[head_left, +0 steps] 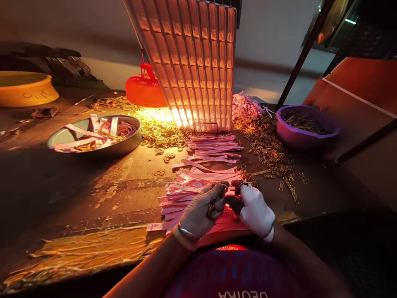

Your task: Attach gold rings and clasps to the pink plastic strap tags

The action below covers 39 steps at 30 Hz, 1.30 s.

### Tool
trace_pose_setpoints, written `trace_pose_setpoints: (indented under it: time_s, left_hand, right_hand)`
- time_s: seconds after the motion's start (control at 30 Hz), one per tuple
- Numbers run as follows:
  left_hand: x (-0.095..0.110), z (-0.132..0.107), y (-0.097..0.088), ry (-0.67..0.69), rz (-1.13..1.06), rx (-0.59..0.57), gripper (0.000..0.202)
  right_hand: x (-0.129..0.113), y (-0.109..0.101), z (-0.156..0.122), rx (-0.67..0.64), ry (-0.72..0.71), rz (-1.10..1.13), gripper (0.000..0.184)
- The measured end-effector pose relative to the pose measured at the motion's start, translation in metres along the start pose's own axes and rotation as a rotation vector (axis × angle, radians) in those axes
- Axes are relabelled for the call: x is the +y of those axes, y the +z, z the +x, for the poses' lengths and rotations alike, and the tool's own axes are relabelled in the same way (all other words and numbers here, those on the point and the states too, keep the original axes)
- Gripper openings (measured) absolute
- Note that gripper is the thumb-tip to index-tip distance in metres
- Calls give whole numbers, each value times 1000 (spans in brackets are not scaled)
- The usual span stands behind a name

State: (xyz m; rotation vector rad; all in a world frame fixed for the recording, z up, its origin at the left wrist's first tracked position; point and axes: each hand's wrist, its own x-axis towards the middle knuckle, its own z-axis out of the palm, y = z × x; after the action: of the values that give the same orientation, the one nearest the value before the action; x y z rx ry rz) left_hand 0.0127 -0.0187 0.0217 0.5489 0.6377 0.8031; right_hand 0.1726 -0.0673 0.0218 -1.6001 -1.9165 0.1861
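My left hand [201, 213], in a dotted work glove with a band at the wrist, is closed, a brass ring [224, 188] pinched at its thumb and fingertip. More metal seems tucked under its curled fingers. Beside it, my right hand [257, 210], in a white glove with dark fingertips, is closed in a pinch; a small dark metal piece shows at its fingertips, too small to name. The fingertips of both hands are close together over a row of pink fabric straps [182, 188] laid side by side on the table.
Brass rings [161, 130] lie heaped under a red lamp [145, 89]. Metal clasps [269, 149] spread at right near a purple bowl [305, 136]. A shallow bowl [102, 153] holds straps and rings. A ribbed panel [198, 62] stands behind. A yellow tub [25, 93] sits far left.
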Motion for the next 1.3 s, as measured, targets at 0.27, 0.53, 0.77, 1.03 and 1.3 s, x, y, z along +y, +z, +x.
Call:
trace_pose_setpoints:
  time_s: [0.27,0.53,0.77,1.03,1.3]
  left_hand:
    - [-19,2,5,93,198,-8,30]
    - [-5,12,-8,-6,129,-114,29]
    - [16,24,-14,176,747,19,17]
    - [41,47,-14,398,1181,-4,16]
    - [46,65,0,-127,551,-81,38]
  right_hand:
    - [7,14,-2,96,119,161,13]
    - [6,12,18,10,33,220,23]
    - [12,15,38,-37,25,-55,8]
    - [20,16,56,-51,-23,-226,8]
    - [28,22,55,111,-117,-243,15]
